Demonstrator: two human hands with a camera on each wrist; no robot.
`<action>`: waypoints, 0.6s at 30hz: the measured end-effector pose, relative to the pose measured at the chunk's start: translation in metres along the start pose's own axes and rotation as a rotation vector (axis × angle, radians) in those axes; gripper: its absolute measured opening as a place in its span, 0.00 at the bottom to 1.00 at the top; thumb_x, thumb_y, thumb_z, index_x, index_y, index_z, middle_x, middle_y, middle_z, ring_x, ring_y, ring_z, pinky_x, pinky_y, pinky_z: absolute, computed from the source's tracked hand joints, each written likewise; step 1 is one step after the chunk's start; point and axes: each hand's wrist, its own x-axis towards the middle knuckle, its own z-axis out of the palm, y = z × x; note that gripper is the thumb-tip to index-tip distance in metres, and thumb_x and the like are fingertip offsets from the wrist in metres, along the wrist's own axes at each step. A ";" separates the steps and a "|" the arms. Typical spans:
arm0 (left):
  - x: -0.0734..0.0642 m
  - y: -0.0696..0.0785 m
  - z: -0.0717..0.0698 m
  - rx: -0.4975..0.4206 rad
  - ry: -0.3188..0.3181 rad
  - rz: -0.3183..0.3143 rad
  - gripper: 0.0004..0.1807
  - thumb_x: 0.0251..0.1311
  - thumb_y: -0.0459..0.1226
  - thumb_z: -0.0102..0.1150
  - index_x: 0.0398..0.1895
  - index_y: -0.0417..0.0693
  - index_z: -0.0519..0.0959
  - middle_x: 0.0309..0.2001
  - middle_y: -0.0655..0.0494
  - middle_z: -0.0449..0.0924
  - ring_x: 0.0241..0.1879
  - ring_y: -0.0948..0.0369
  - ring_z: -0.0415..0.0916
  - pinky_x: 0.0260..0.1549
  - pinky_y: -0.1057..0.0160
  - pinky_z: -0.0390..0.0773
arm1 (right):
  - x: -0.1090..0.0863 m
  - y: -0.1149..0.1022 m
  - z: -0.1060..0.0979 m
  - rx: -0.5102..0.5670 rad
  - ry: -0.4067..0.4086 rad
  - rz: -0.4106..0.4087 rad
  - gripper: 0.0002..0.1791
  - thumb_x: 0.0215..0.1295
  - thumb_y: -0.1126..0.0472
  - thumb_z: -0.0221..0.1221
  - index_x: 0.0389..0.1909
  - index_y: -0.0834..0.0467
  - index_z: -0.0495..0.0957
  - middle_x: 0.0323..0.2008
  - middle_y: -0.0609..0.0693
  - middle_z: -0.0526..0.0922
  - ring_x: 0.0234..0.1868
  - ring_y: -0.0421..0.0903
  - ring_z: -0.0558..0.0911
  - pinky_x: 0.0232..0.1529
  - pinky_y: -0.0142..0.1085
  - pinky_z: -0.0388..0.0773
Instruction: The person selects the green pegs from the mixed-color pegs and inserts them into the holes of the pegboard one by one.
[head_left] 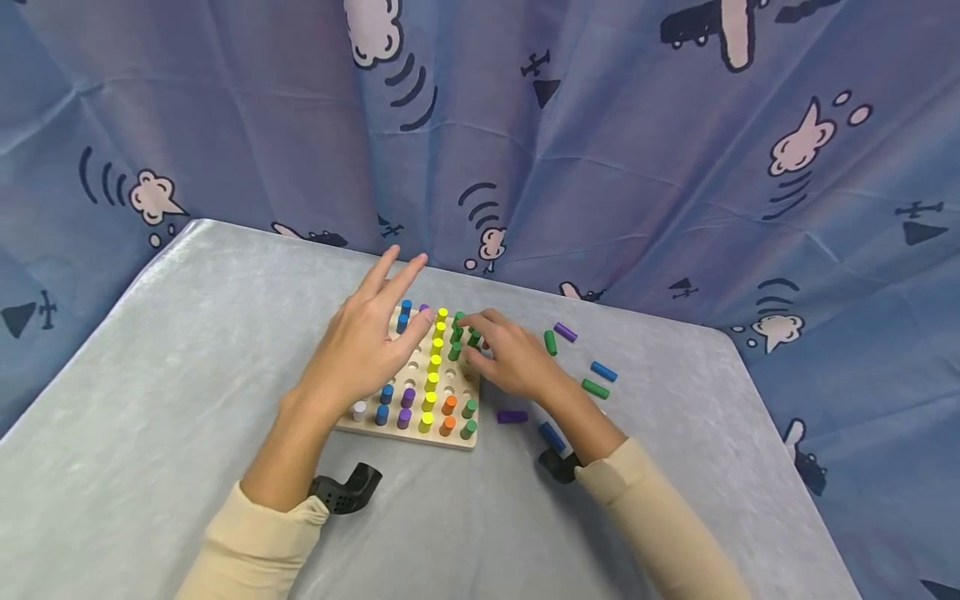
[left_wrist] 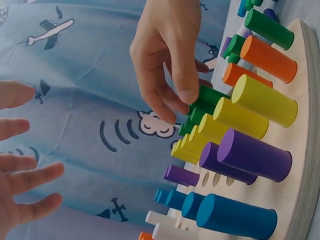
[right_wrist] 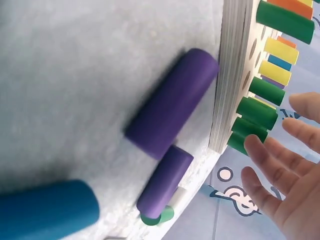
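Note:
A wooden pegboard (head_left: 412,434) holds rows of coloured pegs, with a full yellow peg column (head_left: 432,382) up the middle. My left hand (head_left: 360,342) hovers over the board's left side, fingers spread and holding nothing. Over the far right corner is my right hand (head_left: 513,358), its fingers loosely bent beside several standing green pegs (head_left: 455,352). In the right wrist view its fingertips (right_wrist: 255,145) overlap a green peg (right_wrist: 240,142); I cannot tell whether they touch. No peg shows between its fingers. The left hand hides part of the board's left side.
Loose pegs lie right of the board, among them a purple peg (head_left: 512,417), a blue peg (head_left: 552,437) and a green peg (head_left: 596,388). Pale cloth (head_left: 225,333) covers the table. A blue patterned curtain (head_left: 300,125) hangs behind it.

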 end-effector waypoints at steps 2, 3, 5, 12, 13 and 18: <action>0.001 0.001 0.000 -0.004 -0.004 0.003 0.34 0.70 0.50 0.52 0.77 0.61 0.60 0.79 0.52 0.47 0.69 0.42 0.64 0.62 0.33 0.63 | 0.001 -0.001 0.001 -0.011 -0.010 -0.001 0.21 0.70 0.57 0.58 0.63 0.55 0.76 0.56 0.54 0.78 0.42 0.48 0.81 0.40 0.41 0.81; 0.001 0.001 0.000 -0.007 -0.005 0.004 0.34 0.70 0.50 0.53 0.77 0.61 0.60 0.79 0.52 0.47 0.69 0.41 0.64 0.62 0.33 0.63 | 0.002 -0.002 0.002 -0.013 -0.015 -0.001 0.21 0.70 0.57 0.58 0.63 0.54 0.76 0.57 0.54 0.78 0.42 0.47 0.81 0.41 0.41 0.81; 0.001 0.002 -0.001 -0.011 -0.010 0.005 0.33 0.70 0.50 0.53 0.77 0.61 0.60 0.79 0.51 0.47 0.68 0.41 0.64 0.62 0.33 0.63 | 0.004 -0.002 0.003 -0.002 -0.028 -0.005 0.22 0.70 0.57 0.58 0.64 0.54 0.75 0.57 0.54 0.78 0.45 0.47 0.81 0.45 0.42 0.81; 0.000 0.001 -0.002 -0.020 -0.009 -0.005 0.33 0.70 0.50 0.53 0.77 0.62 0.60 0.79 0.52 0.47 0.68 0.40 0.64 0.63 0.33 0.62 | 0.009 -0.003 0.007 0.032 -0.065 -0.016 0.26 0.69 0.56 0.60 0.67 0.55 0.73 0.61 0.56 0.77 0.60 0.53 0.77 0.60 0.49 0.75; 0.000 0.001 -0.002 -0.023 -0.009 -0.005 0.33 0.70 0.50 0.53 0.77 0.62 0.60 0.79 0.52 0.47 0.68 0.40 0.64 0.63 0.33 0.62 | 0.009 -0.004 0.008 0.024 -0.068 -0.013 0.26 0.69 0.56 0.60 0.67 0.55 0.73 0.61 0.56 0.77 0.60 0.53 0.77 0.60 0.50 0.75; 0.001 0.002 -0.001 -0.033 -0.014 -0.001 0.33 0.70 0.50 0.52 0.77 0.64 0.59 0.79 0.54 0.48 0.68 0.39 0.64 0.63 0.33 0.62 | 0.002 -0.008 0.005 -0.029 -0.047 0.035 0.27 0.69 0.55 0.60 0.68 0.52 0.71 0.60 0.56 0.75 0.54 0.53 0.80 0.53 0.51 0.79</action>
